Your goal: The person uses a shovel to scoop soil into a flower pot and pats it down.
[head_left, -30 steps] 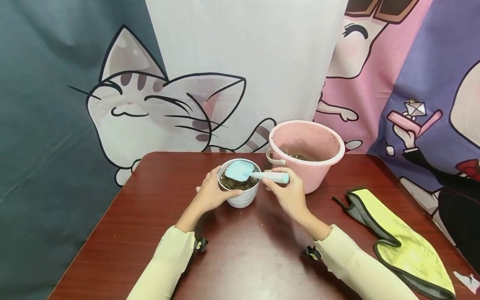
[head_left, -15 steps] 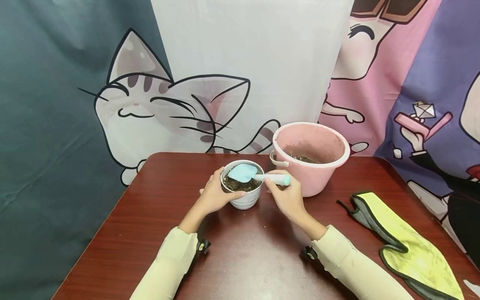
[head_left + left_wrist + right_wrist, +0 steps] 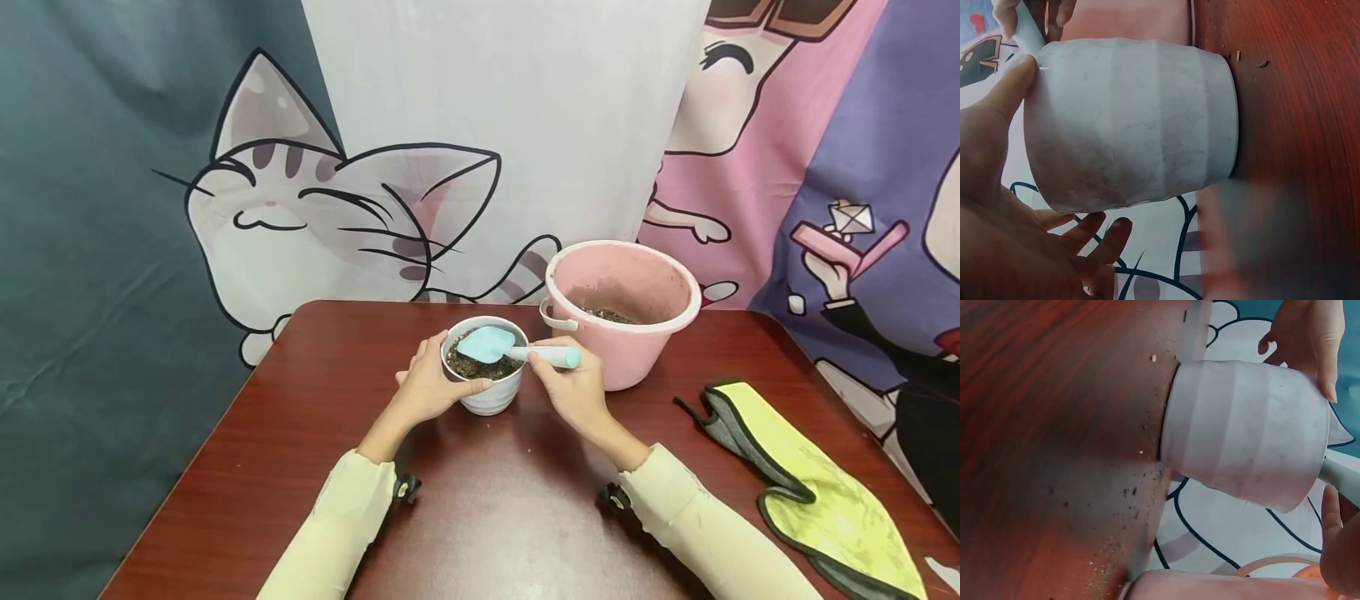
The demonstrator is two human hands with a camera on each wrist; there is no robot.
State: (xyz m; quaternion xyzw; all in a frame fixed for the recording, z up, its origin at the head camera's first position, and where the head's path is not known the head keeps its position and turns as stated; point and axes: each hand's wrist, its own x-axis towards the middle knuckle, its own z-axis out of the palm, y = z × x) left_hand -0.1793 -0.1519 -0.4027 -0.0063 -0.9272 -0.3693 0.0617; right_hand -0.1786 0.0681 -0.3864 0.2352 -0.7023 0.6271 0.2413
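A white flower pot [image 3: 491, 397] with soil [image 3: 468, 367] in it stands upright on the table. My left hand [image 3: 429, 385] holds the pot's left side, thumb along the near rim and fingers around the far side; the left wrist view shows the thumb at the rim of the pot [image 3: 1129, 119]. My right hand [image 3: 576, 385] grips the pale handle of a small light-blue trowel [image 3: 486, 344]. The trowel's blade lies over the soil inside the rim. In the right wrist view the trowel handle [image 3: 1341, 478] crosses the pot's edge.
A pink bucket [image 3: 626, 354] with some soil at its bottom stands behind and right of the pot. A yellow and grey cloth [image 3: 832, 492] lies at the table's right. Soil crumbs [image 3: 1129, 490] are scattered on the table [image 3: 300, 433]. A printed curtain hangs behind.
The head view has shifted slightly. Both hands keep their holds on the pot and trowel, and the blade stays over the soil with hardly any movement.
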